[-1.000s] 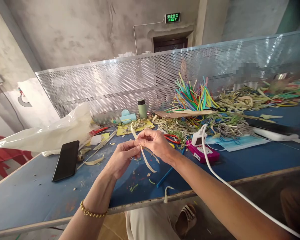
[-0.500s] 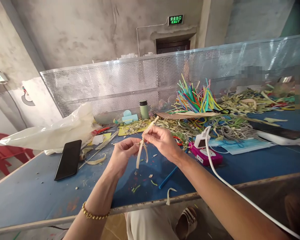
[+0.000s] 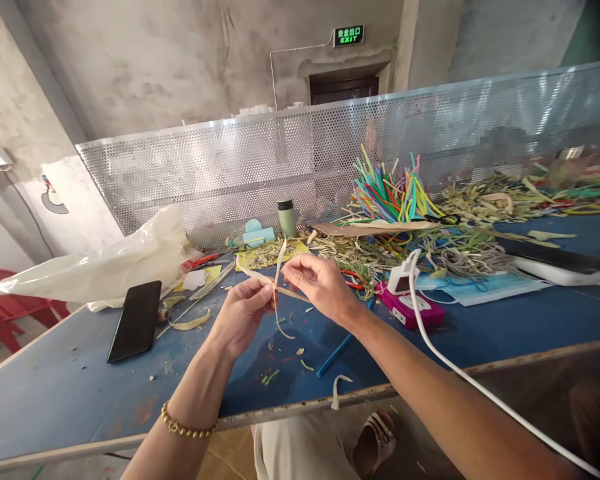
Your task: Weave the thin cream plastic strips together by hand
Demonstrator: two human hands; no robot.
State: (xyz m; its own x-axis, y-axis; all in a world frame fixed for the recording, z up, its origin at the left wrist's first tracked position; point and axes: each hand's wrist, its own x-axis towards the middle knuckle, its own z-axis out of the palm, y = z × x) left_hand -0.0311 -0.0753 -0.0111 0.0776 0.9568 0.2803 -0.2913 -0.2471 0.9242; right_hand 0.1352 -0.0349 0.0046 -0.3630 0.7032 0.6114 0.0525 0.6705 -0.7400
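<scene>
My left hand (image 3: 247,307) is closed in a pinch on pale, flat plant-fibre strips (image 3: 279,265), where several ends cross. One end points up, one runs left, one passes right beneath my right hand, and a thin one hangs down and curls. My right hand (image 3: 317,283) has its fingers curled together, the tips right beside the upright strip. What those fingertips grip, if anything, is hidden. Below the hands, the blue tabletop (image 3: 250,390) carries small scraps. A blue stick (image 3: 335,357) lies by my right wrist, and a short pale strip (image 3: 336,392) lies at the table edge.
A black phone (image 3: 135,320) and a white plastic bag (image 3: 105,260) lie at left. Behind are a green bottle (image 3: 287,220), dried plant scraps (image 3: 330,253) and colourful strips (image 3: 393,190). A magenta device (image 3: 415,310) and white cable (image 3: 430,340) are at right, before a perforated metal screen (image 3: 205,167).
The strips have turned from a raised strip with hanging ends into a spread cross at my left fingertips. My right fingertips have shifted slightly off the crossing point.
</scene>
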